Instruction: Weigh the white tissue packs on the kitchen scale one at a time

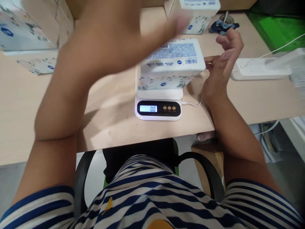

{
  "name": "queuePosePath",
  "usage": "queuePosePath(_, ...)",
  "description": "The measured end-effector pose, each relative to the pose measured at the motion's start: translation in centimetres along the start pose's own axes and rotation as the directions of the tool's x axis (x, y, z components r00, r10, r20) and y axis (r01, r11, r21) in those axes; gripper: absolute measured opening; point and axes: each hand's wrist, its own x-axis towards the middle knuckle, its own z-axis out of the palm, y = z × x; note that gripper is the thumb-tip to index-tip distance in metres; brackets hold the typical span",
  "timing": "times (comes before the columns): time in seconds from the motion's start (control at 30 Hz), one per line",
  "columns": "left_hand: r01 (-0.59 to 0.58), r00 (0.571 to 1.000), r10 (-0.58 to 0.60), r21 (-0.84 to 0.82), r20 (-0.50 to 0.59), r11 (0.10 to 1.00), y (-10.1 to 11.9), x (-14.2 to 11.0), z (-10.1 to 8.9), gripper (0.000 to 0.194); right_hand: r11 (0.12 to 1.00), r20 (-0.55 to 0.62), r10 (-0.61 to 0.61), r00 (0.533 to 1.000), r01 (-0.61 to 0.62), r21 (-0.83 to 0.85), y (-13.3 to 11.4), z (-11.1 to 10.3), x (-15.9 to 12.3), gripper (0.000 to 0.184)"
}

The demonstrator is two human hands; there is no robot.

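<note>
Pack in mid-frame, beyond my striped shirt and the chair. My left hand, blurred, looms over the desk, thumb spread toward the pack; its fingers run out of frame, so I cannot tell how far it is open or what it holds. Behind the desk's front edge, the scale reads 0.0; the pack stands upright over its plate, whether resting there I cannot tell. Just right of the pack, my right hand is partly open, fingers loosely bent, gripping nothing visible. Farther right lies a power strip; stacked packs stand left, another box-shaped pack behind.
</note>
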Motion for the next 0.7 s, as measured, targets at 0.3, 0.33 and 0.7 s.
queuePosePath(0.3, 0.227, 0.962, -0.232, 0.055, 0.147, 0.972, -3.2, 1.0, 2.0, 0.117, 0.999, -0.064, 0.041, 0.997, -0.038, 0.035, -0.1, 0.5, -0.8, 0.072)
queuePosePath(0.33, 0.223, 0.961, -0.23, 0.066, 0.151, 0.973, -3.5, 0.8, 1.9, 0.114, 0.998, -0.059, 0.053, 0.997, -0.051, 0.037, 0.2, 0.5, -0.9, 0.069)
queuePosePath(0.7, 0.088, 0.988, -0.089, 0.008, 0.128, 0.996, -3.4, 0.6, 2.5, 0.114, 0.985, -0.082, 0.173, 0.981, -0.17, 0.036, 1.3, 0.5, -0.9, 0.078)
